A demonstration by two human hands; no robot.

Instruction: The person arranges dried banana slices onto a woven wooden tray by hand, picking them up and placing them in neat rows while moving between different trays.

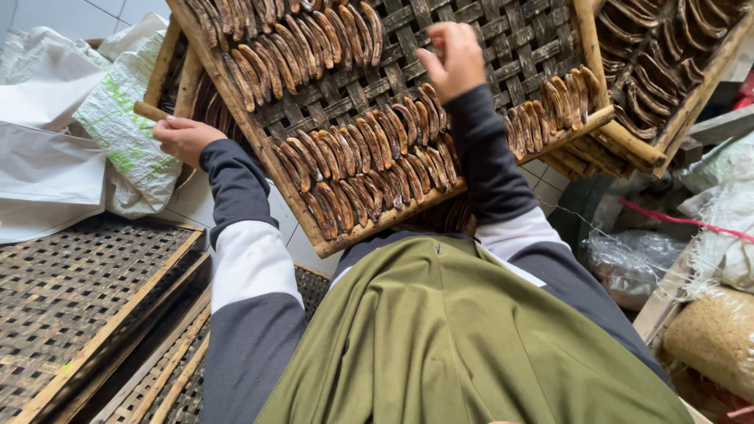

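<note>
Dried brown banana slices (369,157) are laid in rows on a woven bamboo tray (487,47). The tray's left frame edge is clasped by the left hand (184,137). Above the tray's middle, the right hand (452,59) is held with fingers curled, empty.

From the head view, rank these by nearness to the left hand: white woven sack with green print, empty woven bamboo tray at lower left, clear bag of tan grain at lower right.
1. White woven sack with green print, beside the left hand.
2. Empty woven bamboo tray, below it.
3. Clear bag of tan grain, far right.
</note>
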